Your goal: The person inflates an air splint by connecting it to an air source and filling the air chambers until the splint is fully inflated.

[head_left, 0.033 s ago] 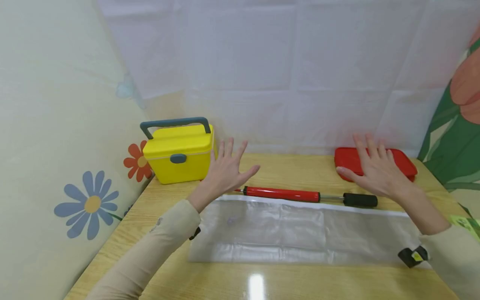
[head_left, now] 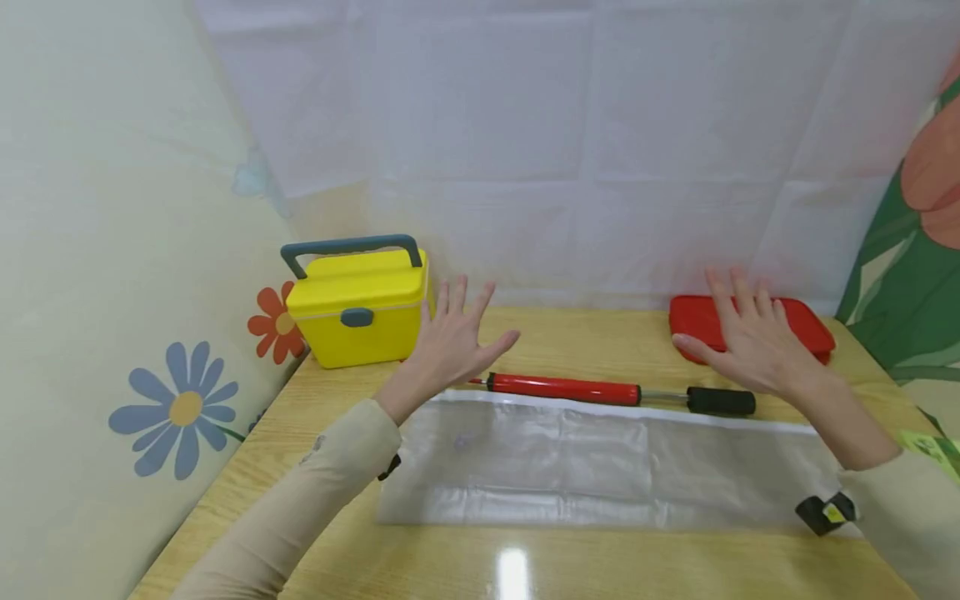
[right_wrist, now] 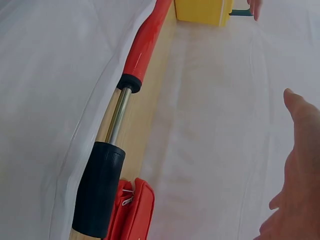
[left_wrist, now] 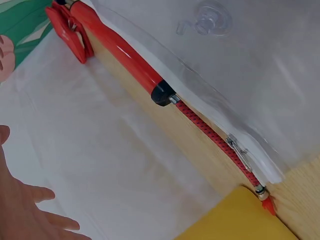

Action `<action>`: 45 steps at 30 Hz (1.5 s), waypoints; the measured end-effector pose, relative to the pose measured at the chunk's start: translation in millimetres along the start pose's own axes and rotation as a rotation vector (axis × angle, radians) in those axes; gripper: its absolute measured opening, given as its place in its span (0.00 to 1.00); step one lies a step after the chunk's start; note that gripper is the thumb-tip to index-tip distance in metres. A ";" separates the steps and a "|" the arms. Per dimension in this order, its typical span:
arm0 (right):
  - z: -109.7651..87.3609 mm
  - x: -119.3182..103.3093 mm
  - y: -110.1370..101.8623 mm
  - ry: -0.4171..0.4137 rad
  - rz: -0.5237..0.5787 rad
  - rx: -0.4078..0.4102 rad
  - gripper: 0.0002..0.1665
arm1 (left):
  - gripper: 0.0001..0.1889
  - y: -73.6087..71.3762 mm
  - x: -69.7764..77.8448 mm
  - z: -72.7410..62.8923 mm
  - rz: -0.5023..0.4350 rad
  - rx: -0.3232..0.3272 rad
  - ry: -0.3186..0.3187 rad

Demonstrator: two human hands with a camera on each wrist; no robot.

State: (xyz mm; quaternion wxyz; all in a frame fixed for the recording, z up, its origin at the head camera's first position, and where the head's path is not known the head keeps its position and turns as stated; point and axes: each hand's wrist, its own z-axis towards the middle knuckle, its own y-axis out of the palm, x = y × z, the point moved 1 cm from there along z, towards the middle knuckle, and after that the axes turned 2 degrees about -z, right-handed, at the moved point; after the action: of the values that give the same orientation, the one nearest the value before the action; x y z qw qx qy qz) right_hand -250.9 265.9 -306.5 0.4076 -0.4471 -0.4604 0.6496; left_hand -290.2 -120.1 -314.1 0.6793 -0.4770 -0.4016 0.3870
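Observation:
My left hand (head_left: 447,346) is raised with fingers spread, in front of the right side of a yellow box (head_left: 352,287) with a dark handle. Fingers also spread, my right hand (head_left: 761,346) overlaps a red zip pouch (head_left: 806,325) in the head view. Both hands hold nothing. Between them lies a red hand pump (head_left: 566,389) with a black grip (head_left: 720,400). Along its near side stretches a flat translucent plastic sheet (head_left: 600,467) with a white edge. The left wrist view shows the pump's braided hose (left_wrist: 212,132) and a clear plastic fitting (left_wrist: 212,19) on the sheet.
The wooden table (head_left: 420,562) meets a white cloth backdrop (head_left: 480,167) behind the objects. A flower-patterned wall covering (head_left: 183,408) is on the left, and another with large green leaves (head_left: 915,292) is on the right.

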 end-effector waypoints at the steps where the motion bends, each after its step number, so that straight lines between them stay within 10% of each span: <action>1: 0.3 -0.6 0.5 -0.004 -0.006 0.002 0.63 | 0.45 0.5 -0.5 -0.4 -0.002 -0.006 0.000; 9: 0.5 -4.8 11.4 -0.074 0.038 -0.040 0.57 | 0.34 10.3 -16.7 -8.1 -0.001 -0.106 0.046; 19: -13.1 18.5 66.0 -0.262 0.008 -0.314 0.27 | 0.19 58.9 -81.6 -30.6 0.072 -0.308 0.091; 28: -15.1 30.7 95.3 -0.335 -0.031 -0.057 0.21 | 0.06 57.2 -98.5 -26.1 0.117 -0.182 0.100; 38: -20.0 41.6 72.2 -0.233 -0.089 0.031 0.26 | 0.09 42.4 -95.5 -28.4 0.138 -0.065 0.089; 45: -32.9 46.5 45.1 -0.393 -0.053 0.270 0.23 | 0.10 17.4 -85.4 -45.2 0.127 -0.283 0.026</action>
State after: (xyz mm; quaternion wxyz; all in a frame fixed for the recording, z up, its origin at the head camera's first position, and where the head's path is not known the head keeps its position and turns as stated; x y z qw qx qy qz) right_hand -237.2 306.4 -365.4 0.3830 -0.2413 -0.4516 0.7689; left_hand -283.6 -208.8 -355.9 0.5846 -0.5974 -0.4124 0.3624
